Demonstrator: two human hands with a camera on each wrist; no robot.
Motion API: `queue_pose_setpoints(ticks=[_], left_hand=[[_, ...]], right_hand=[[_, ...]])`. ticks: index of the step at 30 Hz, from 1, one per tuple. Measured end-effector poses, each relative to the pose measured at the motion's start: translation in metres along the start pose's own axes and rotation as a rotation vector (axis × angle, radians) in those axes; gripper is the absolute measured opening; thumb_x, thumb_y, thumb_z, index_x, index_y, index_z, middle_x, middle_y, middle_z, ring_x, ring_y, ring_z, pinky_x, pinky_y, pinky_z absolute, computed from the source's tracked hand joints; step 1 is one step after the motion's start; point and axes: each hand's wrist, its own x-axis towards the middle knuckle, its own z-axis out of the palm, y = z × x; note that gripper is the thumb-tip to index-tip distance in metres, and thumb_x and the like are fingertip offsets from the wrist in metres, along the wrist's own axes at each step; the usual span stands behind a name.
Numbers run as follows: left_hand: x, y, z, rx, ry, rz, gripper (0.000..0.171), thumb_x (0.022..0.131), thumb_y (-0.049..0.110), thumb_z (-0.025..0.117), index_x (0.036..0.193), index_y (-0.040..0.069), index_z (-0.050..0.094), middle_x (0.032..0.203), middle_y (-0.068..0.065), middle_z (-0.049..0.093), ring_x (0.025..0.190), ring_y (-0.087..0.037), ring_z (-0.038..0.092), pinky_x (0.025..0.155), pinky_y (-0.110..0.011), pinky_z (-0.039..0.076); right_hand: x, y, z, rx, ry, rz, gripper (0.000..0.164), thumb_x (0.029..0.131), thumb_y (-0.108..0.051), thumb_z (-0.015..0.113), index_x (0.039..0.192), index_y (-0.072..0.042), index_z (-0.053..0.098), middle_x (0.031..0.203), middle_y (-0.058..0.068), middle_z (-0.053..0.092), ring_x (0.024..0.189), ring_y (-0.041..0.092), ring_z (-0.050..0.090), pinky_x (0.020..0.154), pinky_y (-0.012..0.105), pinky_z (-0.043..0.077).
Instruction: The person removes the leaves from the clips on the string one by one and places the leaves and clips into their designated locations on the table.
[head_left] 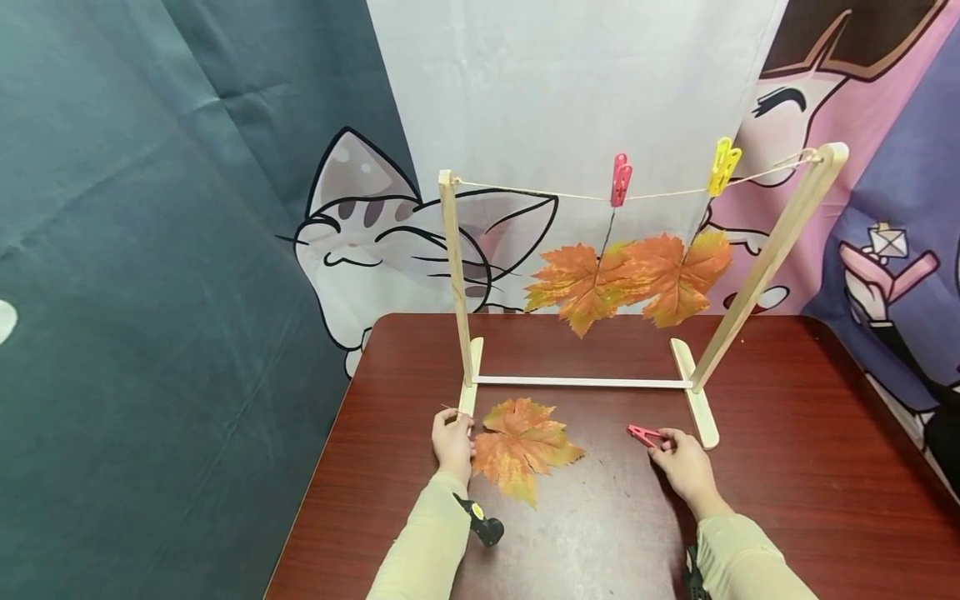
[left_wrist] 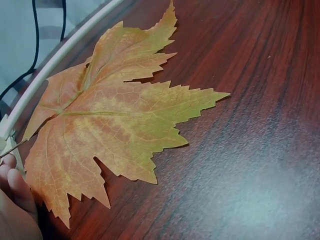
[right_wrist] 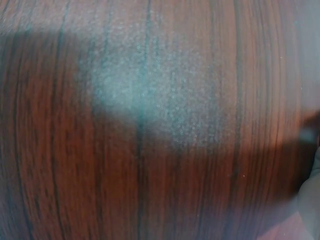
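Right hand [head_left: 686,468] pinching a red clothespin [head_left: 643,433] over the table [head_left: 810,467]; left hand [head_left: 453,442], fingers also closed, pinching the stem [left_wrist: 42,126] of an orange-yellow maple leaf [head_left: 525,446]. Behind: wooden rack [head_left: 772,258], string [head_left: 534,191] carrying pink clothespin [head_left: 620,181] and yellow clothespin [head_left: 723,167], a leaf [head_left: 675,279] hanging below each.

My head camera looks forward and down from above, far enough back to take in the glossy red-brown wood-grain table [head_left: 600,500] and the pale wooden two-post stand [head_left: 585,382]. My left-wrist camera looks from close by across the orange-yellow jagged-edged leaf [left_wrist: 110,110], my left hand [left_wrist: 17,200] cropped at lower left; the head view shares that leaf. My right-wrist camera faces the table closely, my right hand [right_wrist: 311,197] cropped at the right edge.
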Motion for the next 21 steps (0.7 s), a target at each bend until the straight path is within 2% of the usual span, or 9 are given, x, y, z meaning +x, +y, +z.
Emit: queue_pose_setpoints(ticks=[10,15,21], left_hand=[[0.0048,0.0024,-0.0057,-0.008,0.026,-0.003,0.029,0.08,-0.002,0.058,0.107,0.001,0.049,0.074,-0.009,0.063,0.034,-0.007,0.04,0.029,-0.018,0.032],[0.0039,0.0046,-0.0074,0.008,0.037,0.026,0.029,0.079,-0.003,0.059,0.107,-0.004,0.05,0.073,-0.009,0.061,0.037,-0.009,0.04,0.031,-0.019,0.033],[0.0052,0.0058,-0.0081,0.004,0.062,0.071,0.025,0.082,-0.005,0.06,0.105,-0.01,0.052,0.071,-0.007,0.059,0.044,-0.012,0.05,0.036,-0.021,0.037]], right_hand=[[-0.001,0.0005,0.001,-0.01,0.006,-0.006,0.038,0.08,-0.011,0.069,0.11,0.01,0.058,0.083,0.011,0.061,0.075,0.023,0.056,0.067,0.037,0.043],[-0.0012,0.0003,0.0009,-0.007,0.005,0.003,0.038,0.08,-0.011,0.069,0.11,0.01,0.058,0.083,0.011,0.061,0.075,0.023,0.056,0.067,0.037,0.043],[-0.0008,-0.0012,0.0001,-0.008,0.003,-0.007,0.038,0.08,-0.011,0.068,0.111,0.01,0.058,0.083,0.011,0.061,0.074,0.022,0.057,0.067,0.038,0.043]])
